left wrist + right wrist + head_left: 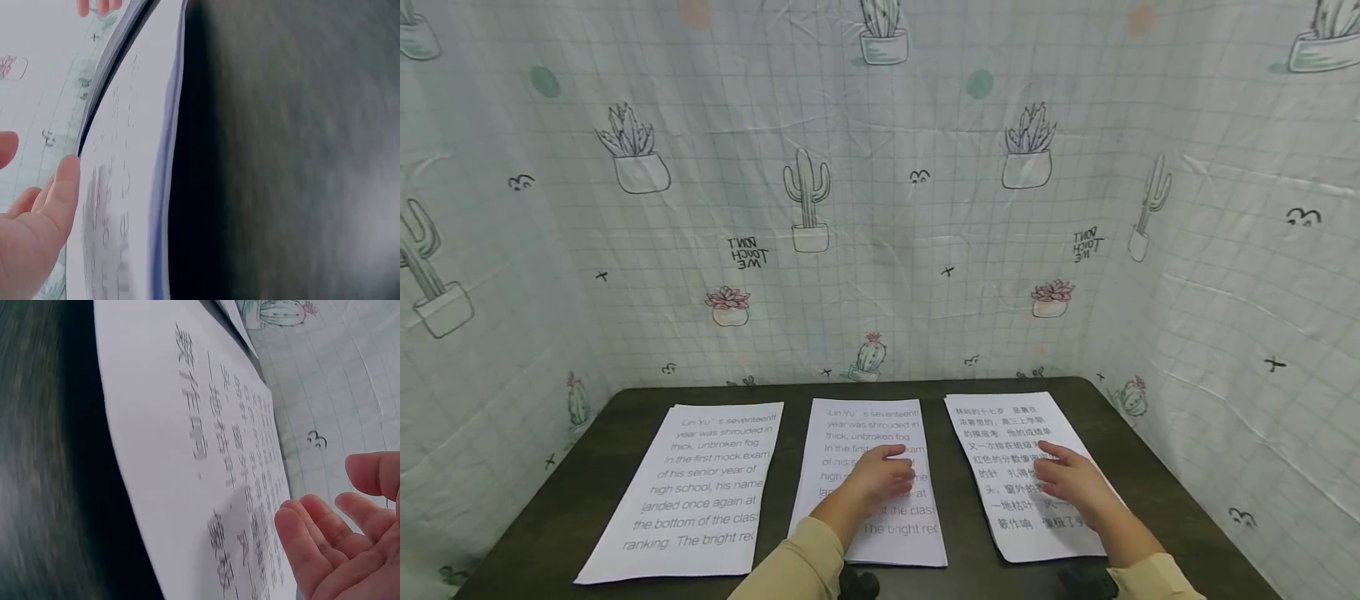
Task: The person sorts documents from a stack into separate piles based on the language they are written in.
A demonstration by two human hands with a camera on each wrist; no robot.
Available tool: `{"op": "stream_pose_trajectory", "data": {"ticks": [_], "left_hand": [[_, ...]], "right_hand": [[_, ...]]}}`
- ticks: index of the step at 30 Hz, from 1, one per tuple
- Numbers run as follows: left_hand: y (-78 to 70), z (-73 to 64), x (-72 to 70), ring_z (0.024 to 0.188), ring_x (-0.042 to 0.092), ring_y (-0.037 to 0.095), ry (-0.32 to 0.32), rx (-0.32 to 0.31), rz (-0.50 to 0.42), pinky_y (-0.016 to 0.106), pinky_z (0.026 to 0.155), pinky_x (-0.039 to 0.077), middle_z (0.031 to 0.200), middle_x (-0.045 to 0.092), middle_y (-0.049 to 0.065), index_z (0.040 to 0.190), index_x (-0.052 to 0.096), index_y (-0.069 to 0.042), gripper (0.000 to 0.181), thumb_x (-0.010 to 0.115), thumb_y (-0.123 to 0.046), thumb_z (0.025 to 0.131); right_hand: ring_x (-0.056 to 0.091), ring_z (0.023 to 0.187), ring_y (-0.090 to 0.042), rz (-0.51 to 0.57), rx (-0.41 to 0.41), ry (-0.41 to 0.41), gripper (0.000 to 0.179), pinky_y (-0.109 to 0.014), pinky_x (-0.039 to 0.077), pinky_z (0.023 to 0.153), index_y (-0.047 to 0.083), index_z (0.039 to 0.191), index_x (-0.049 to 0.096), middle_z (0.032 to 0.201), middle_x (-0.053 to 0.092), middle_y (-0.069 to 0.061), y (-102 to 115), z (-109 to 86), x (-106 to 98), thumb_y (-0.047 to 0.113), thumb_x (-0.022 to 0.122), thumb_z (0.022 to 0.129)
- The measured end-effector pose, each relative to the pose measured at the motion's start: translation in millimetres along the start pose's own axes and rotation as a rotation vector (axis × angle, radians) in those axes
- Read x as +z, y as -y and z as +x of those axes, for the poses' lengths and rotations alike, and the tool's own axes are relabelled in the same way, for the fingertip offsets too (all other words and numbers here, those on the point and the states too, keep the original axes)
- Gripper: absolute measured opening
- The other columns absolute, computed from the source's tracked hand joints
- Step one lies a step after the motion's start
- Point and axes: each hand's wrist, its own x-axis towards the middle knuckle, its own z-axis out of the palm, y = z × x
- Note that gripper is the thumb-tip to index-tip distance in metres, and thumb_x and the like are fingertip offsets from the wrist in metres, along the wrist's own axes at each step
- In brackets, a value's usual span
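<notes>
Three stacks of printed paper lie side by side on a dark table. My left hand point(880, 479) hovers over the middle paper stack point(857, 425), its fingers loosely bent with nothing in them. In the left wrist view, the thumb and fingers point(61, 199) stand apart above that stack's page. Over the right paper stack point(1000, 500), printed with Chinese characters, is my right hand point(1075, 483), also holding nothing. The right wrist view shows its relaxed fingers point(303, 540) spread from the thumb. English text covers the left paper stack point(692, 492), which neither hand touches.
The dark table point(790, 404) has rounded far corners. Behind it and on both sides hangs a pale gridded curtain point(880, 292) printed with cacti and potted plants. Small dark objects point(859, 583) sit beneath the wrists at the near edge.
</notes>
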Motion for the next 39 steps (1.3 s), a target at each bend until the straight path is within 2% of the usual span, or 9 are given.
{"op": "stream_pose_trajectory", "data": {"ticks": [6, 15, 23, 30, 39], "left_hand": [[0.6, -2.8, -19.5, 0.109, 0.065, 0.032, -0.023, -0.018, 0.018, 0.037, 0.09, 0.058, 0.128, 0.058, 0.028, 0.141, 0.043, 0.008, 0.06, 0.061, -0.003, 0.085], [2.2, -7.5, -55.6, 0.101, 0.066, 0.023, -0.041, -0.024, 0.013, 0.035, 0.089, 0.058, 0.139, 0.05, 0.031, 0.143, 0.039, 0.009, 0.062, 0.061, 0.0, 0.086], [5.3, -19.2, -87.6, 0.103, 0.066, 0.024, -0.055, -0.018, 0.027, 0.036, 0.091, 0.057, 0.14, 0.048, 0.033, 0.143, 0.039, 0.01, 0.06, 0.062, 0.0, 0.088], [4.9, -27.2, -111.7, 0.106, 0.066, 0.026, -0.053, 0.0, 0.052, 0.037, 0.092, 0.057, 0.14, 0.048, 0.033, 0.143, 0.038, 0.011, 0.062, 0.063, -0.001, 0.088], [2.0, -33.7, -133.9, 0.113, 0.063, 0.031, -0.12, 0.029, 0.033, 0.04, 0.095, 0.055, 0.138, 0.048, 0.035, 0.14, 0.041, 0.013, 0.056, 0.061, 0.001, 0.089]], "right_hand": [[0.057, 0.121, -0.042, 0.019, -0.006, 0.022, 0.058, -0.041, 0.056, 0.093, -0.011, 0.147, 0.029, 0.14, 0.044, -0.038, 5, 5.9, 13, 0.016, 0.049, 0.1], [0.061, 0.117, -0.04, 0.053, -0.04, 0.058, 0.054, -0.04, 0.058, 0.09, -0.011, 0.146, 0.032, 0.136, 0.048, -0.037, 17, 9.1, 36, 0.013, 0.049, 0.1], [0.066, 0.107, -0.029, 0.102, -0.051, 0.088, 0.052, -0.038, 0.059, 0.087, -0.011, 0.143, 0.037, 0.129, 0.055, -0.035, 25, 8.9, 59, 0.01, 0.051, 0.098], [0.062, 0.114, -0.039, 0.102, -0.067, 0.105, 0.05, -0.042, 0.057, 0.09, -0.01, 0.142, 0.039, 0.129, 0.055, -0.035, 30, 9.2, 74, 0.01, 0.052, 0.098], [0.063, 0.113, -0.036, 0.098, -0.067, 0.11, 0.049, -0.043, 0.057, 0.09, -0.01, 0.141, 0.042, 0.129, 0.055, -0.034, 40, 7.4, 87, 0.01, 0.054, 0.097]]}}
